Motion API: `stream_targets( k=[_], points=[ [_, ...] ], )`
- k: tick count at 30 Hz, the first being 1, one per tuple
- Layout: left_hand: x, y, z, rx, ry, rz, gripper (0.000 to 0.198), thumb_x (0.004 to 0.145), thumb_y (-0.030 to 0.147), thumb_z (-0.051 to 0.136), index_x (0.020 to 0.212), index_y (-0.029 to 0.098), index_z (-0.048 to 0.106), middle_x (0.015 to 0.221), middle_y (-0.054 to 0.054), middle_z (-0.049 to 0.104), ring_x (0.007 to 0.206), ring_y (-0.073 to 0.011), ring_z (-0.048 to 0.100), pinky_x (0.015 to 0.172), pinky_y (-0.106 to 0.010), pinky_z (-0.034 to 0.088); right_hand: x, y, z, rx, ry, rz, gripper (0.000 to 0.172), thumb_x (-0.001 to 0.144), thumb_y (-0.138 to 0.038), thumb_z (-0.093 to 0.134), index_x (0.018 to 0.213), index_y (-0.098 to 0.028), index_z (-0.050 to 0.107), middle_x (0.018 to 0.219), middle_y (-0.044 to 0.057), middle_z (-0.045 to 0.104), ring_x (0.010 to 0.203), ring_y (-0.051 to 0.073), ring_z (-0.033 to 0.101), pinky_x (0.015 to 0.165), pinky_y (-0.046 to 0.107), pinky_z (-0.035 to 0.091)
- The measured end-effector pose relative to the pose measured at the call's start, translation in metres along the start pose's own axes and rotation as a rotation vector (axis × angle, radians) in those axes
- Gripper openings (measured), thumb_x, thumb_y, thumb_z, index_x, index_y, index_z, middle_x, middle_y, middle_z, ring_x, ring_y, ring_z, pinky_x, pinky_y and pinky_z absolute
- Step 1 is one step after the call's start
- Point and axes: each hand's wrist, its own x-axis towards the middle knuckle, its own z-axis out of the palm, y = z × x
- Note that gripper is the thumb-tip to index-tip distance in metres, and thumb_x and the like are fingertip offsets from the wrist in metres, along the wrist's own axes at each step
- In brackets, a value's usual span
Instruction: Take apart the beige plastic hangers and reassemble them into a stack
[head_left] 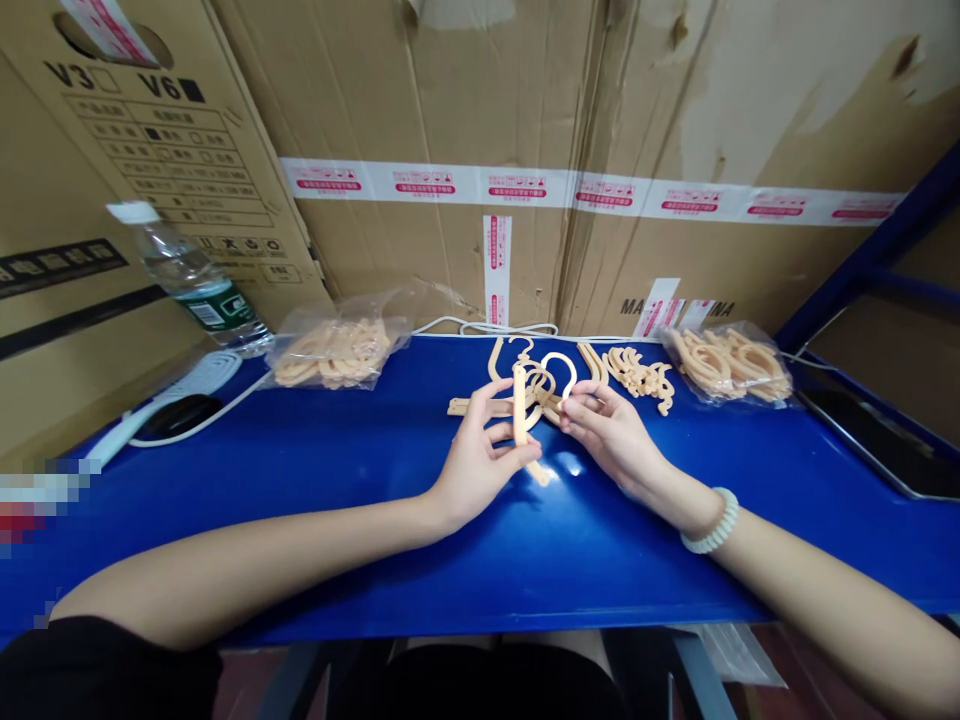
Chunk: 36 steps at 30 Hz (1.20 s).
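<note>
Left hand [480,455] grips an upright bar [519,402], right hand [611,435] pinches a hook [559,354]; loose hooks [637,376] lie at one o'clock, bag [337,350] at ten full.

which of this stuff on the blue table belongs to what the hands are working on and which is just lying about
In use:
left hand gripping beige bar
right hand pinching beige hook
loose beige pieces
left bag and right bag of similar pieces

Lying about:
water bottle
white cable
black device
tablet
cardboard boxes
</note>
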Motion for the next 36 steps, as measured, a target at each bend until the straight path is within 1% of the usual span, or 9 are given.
stream_targets(
  k=[1, 3, 5, 7, 13, 20, 26, 32, 36],
  points=[
    [0.000, 0.000, 0.000, 0.001, -0.005, -0.036, 0.071, 0.072, 0.021, 0.083, 0.133, 0.026, 0.047, 0.099, -0.002, 0.066, 0.086, -0.0195, 0.073, 0.078, -0.034, 0.064, 0.000, 0.000, -0.001, 0.014, 0.010, -0.009, 0.043, 0.063, -0.028, 0.095, 0.093, -0.021, 0.065, 0.079, -0.002, 0.070, 0.072, 0.013, 0.065, 0.073, 0.028, 0.054],
    [0.001, 0.000, -0.001, 0.037, -0.009, -0.101, 0.050, 0.074, 0.024, 0.081, 0.119, 0.019, 0.061, 0.088, -0.004, 0.070, 0.090, -0.0222, 0.073, 0.084, -0.036, 0.062, 0.002, -0.001, -0.002, 0.028, 0.026, -0.024, 0.045, 0.063, -0.027, 0.095, 0.097, -0.021, 0.066, 0.078, -0.002, 0.069, 0.071, 0.013, 0.065, 0.073, 0.029, 0.055],
    [0.005, 0.000, -0.003, 0.080, 0.008, -0.131, 0.027, 0.076, 0.028, 0.079, 0.098, 0.015, 0.069, 0.089, -0.006, 0.074, 0.089, -0.0234, 0.073, 0.086, -0.037, 0.061, 0.002, -0.002, -0.003, 0.040, 0.035, -0.027, 0.048, 0.063, -0.026, 0.095, 0.102, -0.021, 0.067, 0.077, -0.002, 0.069, 0.069, 0.012, 0.064, 0.073, 0.028, 0.055],
    [0.010, 0.001, -0.006, 0.113, 0.032, -0.101, 0.020, 0.077, 0.030, 0.078, 0.088, 0.015, 0.071, 0.092, -0.007, 0.075, 0.086, -0.0237, 0.074, 0.085, -0.038, 0.061, 0.002, -0.004, -0.003, 0.039, 0.021, -0.003, 0.046, 0.064, -0.025, 0.095, 0.103, -0.020, 0.070, 0.078, -0.002, 0.069, 0.070, 0.012, 0.064, 0.073, 0.026, 0.055],
    [0.022, -0.001, -0.014, 0.190, 0.101, -0.004, 0.022, 0.078, 0.032, 0.076, 0.091, 0.015, 0.074, 0.097, -0.008, 0.077, 0.095, -0.0258, 0.073, 0.092, -0.041, 0.057, -0.003, -0.005, -0.001, -0.059, -0.083, 0.170, 0.032, 0.064, -0.027, 0.095, 0.083, -0.018, 0.071, 0.080, 0.000, 0.068, 0.071, 0.012, 0.065, 0.072, 0.025, 0.056],
    [0.023, -0.005, -0.014, 0.141, 0.093, -0.019, 0.023, 0.078, 0.033, 0.078, 0.093, 0.015, 0.074, 0.102, -0.009, 0.077, 0.099, -0.0260, 0.073, 0.096, -0.042, 0.055, -0.001, -0.006, -0.002, -0.181, -0.047, 0.059, 0.031, 0.065, -0.031, 0.092, 0.083, -0.018, 0.070, 0.077, -0.002, 0.066, 0.072, 0.011, 0.063, 0.075, 0.025, 0.052],
    [0.021, -0.004, -0.012, 0.100, 0.078, -0.038, 0.033, 0.080, 0.042, 0.079, 0.098, 0.015, 0.076, 0.110, -0.011, 0.077, 0.103, -0.0267, 0.073, 0.098, -0.041, 0.056, 0.001, -0.008, -0.004, -0.265, -0.044, -0.021, 0.028, 0.068, -0.032, 0.090, 0.084, -0.019, 0.070, 0.077, -0.002, 0.066, 0.072, 0.012, 0.061, 0.075, 0.028, 0.051],
    [0.020, -0.001, -0.010, 0.074, 0.131, -0.027, 0.043, 0.077, 0.054, 0.080, 0.097, 0.015, 0.076, 0.099, -0.008, 0.076, 0.086, -0.0224, 0.073, 0.079, -0.034, 0.062, -0.001, -0.004, -0.002, -0.230, -0.090, 0.064, 0.033, 0.067, -0.038, 0.092, 0.082, -0.019, 0.070, 0.083, 0.001, 0.069, 0.078, 0.014, 0.066, 0.076, 0.026, 0.056],
    [0.020, -0.001, -0.009, 0.051, 0.103, -0.017, 0.040, 0.073, 0.050, 0.084, 0.091, 0.015, 0.076, 0.097, -0.008, 0.076, 0.079, -0.0206, 0.072, 0.066, -0.030, 0.063, -0.004, -0.006, 0.000, -0.172, -0.140, 0.152, 0.034, 0.068, -0.039, 0.093, 0.084, -0.018, 0.071, 0.096, 0.003, 0.071, 0.087, 0.015, 0.070, 0.080, 0.027, 0.060]
  ],
)
